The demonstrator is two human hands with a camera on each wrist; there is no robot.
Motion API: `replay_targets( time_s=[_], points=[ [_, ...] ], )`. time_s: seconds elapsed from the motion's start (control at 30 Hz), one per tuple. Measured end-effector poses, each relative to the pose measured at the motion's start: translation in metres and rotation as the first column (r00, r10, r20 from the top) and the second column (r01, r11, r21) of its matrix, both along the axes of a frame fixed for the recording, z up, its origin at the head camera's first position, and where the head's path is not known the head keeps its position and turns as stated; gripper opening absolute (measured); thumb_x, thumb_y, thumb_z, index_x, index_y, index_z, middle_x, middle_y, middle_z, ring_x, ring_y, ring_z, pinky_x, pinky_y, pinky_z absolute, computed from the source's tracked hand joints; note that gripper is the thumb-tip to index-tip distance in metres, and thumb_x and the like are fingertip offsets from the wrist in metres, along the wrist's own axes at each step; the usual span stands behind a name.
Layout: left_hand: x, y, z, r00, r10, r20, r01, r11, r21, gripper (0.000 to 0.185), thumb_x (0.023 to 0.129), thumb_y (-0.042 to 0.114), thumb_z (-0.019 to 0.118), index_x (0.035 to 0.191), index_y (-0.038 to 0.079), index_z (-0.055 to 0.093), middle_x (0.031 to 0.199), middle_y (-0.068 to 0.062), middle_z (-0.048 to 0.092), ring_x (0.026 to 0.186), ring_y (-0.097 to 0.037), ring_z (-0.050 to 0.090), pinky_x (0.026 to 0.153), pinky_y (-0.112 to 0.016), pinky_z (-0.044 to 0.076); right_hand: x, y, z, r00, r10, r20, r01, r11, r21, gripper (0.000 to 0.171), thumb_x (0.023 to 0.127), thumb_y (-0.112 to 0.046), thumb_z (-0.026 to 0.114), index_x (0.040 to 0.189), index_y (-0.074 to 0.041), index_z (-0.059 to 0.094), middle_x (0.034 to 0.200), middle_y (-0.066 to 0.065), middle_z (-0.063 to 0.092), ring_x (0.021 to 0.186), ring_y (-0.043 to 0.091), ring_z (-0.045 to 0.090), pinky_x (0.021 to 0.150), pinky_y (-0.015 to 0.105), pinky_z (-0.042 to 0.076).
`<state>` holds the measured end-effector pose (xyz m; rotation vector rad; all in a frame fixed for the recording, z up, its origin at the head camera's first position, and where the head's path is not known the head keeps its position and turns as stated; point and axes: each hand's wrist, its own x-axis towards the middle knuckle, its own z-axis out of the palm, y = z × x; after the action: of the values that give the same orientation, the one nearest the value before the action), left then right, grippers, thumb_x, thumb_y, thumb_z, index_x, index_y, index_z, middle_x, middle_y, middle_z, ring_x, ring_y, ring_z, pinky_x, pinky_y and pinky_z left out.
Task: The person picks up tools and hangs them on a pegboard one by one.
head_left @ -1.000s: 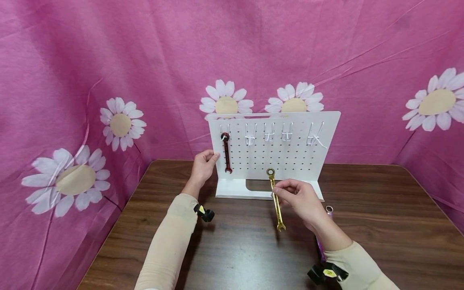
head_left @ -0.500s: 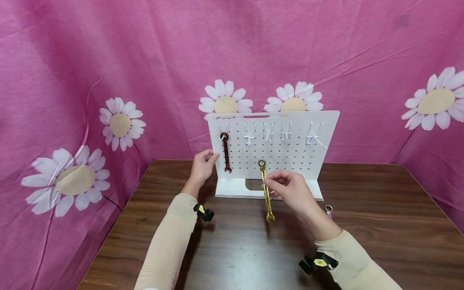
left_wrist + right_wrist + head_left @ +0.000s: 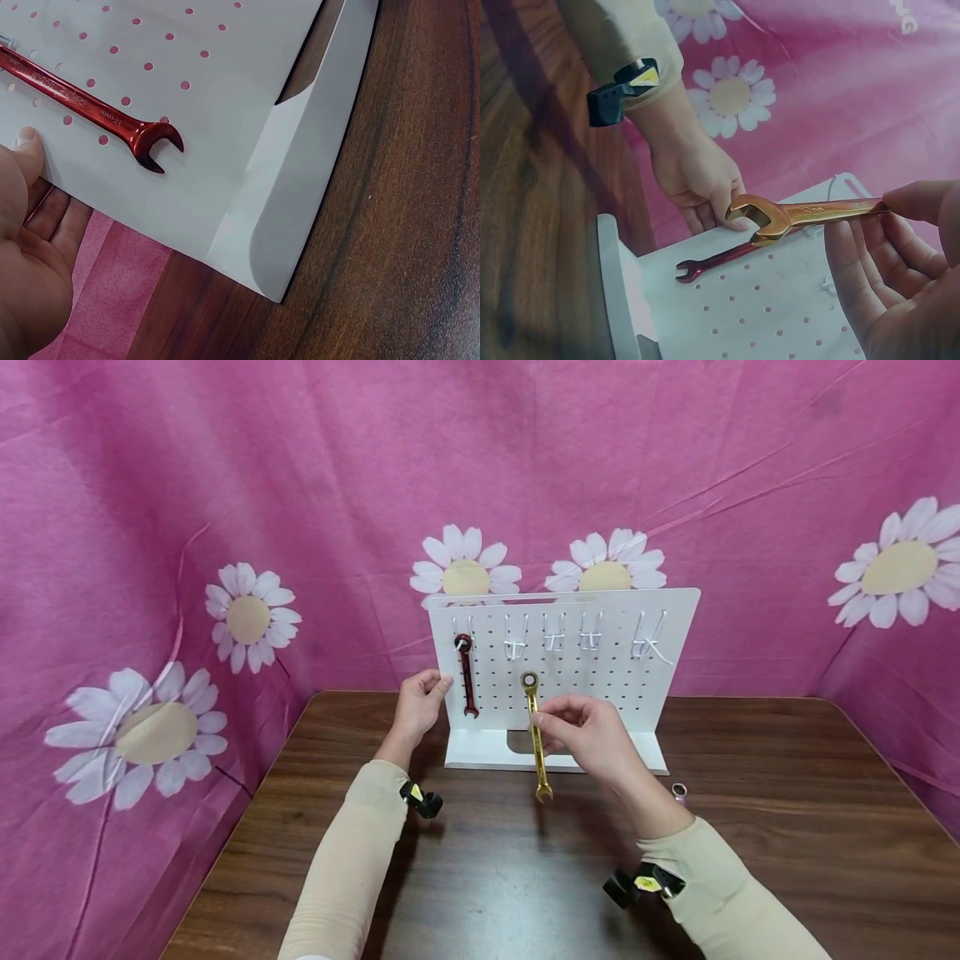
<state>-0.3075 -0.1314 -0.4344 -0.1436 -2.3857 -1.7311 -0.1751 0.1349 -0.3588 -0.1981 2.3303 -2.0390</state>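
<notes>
Two hands, right grip [image 3: 581, 735] pinching slim gold wrench [image 3: 535, 735], left grip [image 3: 420, 702] clasping perforated white pegboard [image 3: 600, 685] edge

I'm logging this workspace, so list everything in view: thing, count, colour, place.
gold wrench: one, gold, held upright before the pegboard.
red wrench: one, red, hanging on the leftmost hook.
pegboard: one, white, standing at the table's far edge.
hooks: several, white, in a row along the pegboard's top.
small purple object: one, purple, on the table right of the right forearm.
table: one, dark wood.
backdrop: one, pink with white daisies, behind the table.
left hand: grips the pegboard's left edge.
right hand: pinches the gold wrench.
</notes>
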Motion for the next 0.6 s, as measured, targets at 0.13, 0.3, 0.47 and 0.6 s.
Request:
replay_targets(
  time_s=[0.13,0.3,0.47,0.6],
  points=[
    [-0.001,0.0,0.0,1.0,0.001,0.004,-0.001,1.0,-0.001,0.021,0.107,0.016,0.07,0.108,-0.004,0.076,0.099,-0.017,0.081,0.084,-0.008,0.056,0.08,-0.025,0.046,-0.003,-0.003,0.004,1.0,-0.008,-0.002,0.008,1.0,-0.002,0.024,0.101,-0.008,0.074,0.114,0.012,0.071,0.084,-0.003,0.073,0.076,0.01,0.071,0.075,0.032,0.065],
    [-0.001,0.0,0.0,1.0,-0.002,0.013,0.003,1.0,-0.003,0.022,0.107,0.018,0.069,0.109,-0.004,0.076,0.103,-0.018,0.08,0.086,-0.009,0.056,0.079,-0.026,0.047,-0.006,-0.007,0.008,1.0,-0.013,0.007,0.013,0.999,-0.035,0.021,0.101,-0.006,0.073,0.114,0.011,0.071,0.084,-0.006,0.072,0.078,0.01,0.069,0.074,0.029,0.064],
    [-0.001,-0.001,0.0,1.0,-0.001,0.016,0.001,1.0,0.001,0.022,0.107,0.017,0.07,0.108,-0.003,0.076,0.096,-0.015,0.079,0.082,-0.01,0.055,0.076,-0.025,0.046,-0.01,-0.011,0.011,1.0,-0.008,-0.004,0.007,0.999,-0.044,0.021,0.101,-0.006,0.073,0.113,0.011,0.071,0.085,-0.007,0.073,0.079,0.01,0.069,0.075,0.03,0.064],
    [-0.001,-0.001,0.0,1.0,-0.004,0.019,0.004,1.0,0.001,0.021,0.107,0.018,0.07,0.107,-0.003,0.076,0.094,-0.015,0.078,0.081,-0.009,0.054,0.075,-0.025,0.045,-0.013,-0.013,0.012,1.0,-0.006,-0.001,0.006,0.999,-0.049,0.022,0.101,-0.006,0.073,0.115,0.012,0.071,0.085,-0.007,0.074,0.078,0.011,0.071,0.076,0.032,0.064]
  ],
)
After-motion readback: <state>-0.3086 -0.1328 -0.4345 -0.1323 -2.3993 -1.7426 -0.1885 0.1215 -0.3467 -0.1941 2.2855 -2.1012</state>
